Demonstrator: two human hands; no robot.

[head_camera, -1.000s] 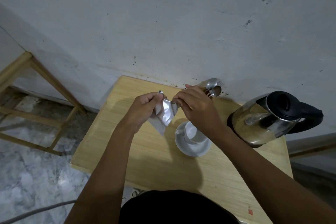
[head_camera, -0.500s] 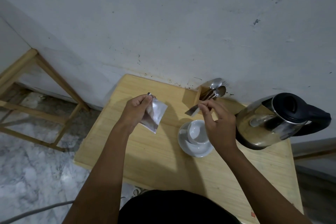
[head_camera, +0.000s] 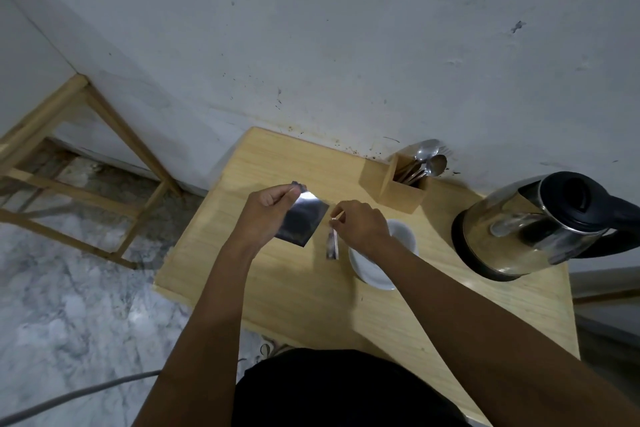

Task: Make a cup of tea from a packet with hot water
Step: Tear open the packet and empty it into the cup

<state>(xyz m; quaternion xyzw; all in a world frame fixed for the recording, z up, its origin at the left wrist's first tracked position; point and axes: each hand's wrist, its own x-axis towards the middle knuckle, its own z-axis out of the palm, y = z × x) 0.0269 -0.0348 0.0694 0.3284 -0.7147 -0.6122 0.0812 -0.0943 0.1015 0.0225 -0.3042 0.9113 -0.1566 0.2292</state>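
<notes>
My left hand pinches the top corner of a silver foil tea packet, holding it above the wooden table. My right hand pinches a narrow torn-off foil strip that hangs down just left of the white cup. The cup stands on a white saucer, and my right wrist hides part of both. A steel electric kettle with a black lid and handle stands at the table's right.
A wooden holder with several metal spoons stands at the back of the table against the wall. A wooden frame stands on the marble floor to the left. A grey cable runs across the floor at lower left.
The strip has come off the packet. My right hand carried it right, then back left and down beside the cup. My left hand kept the packet, now lower and flatter.
</notes>
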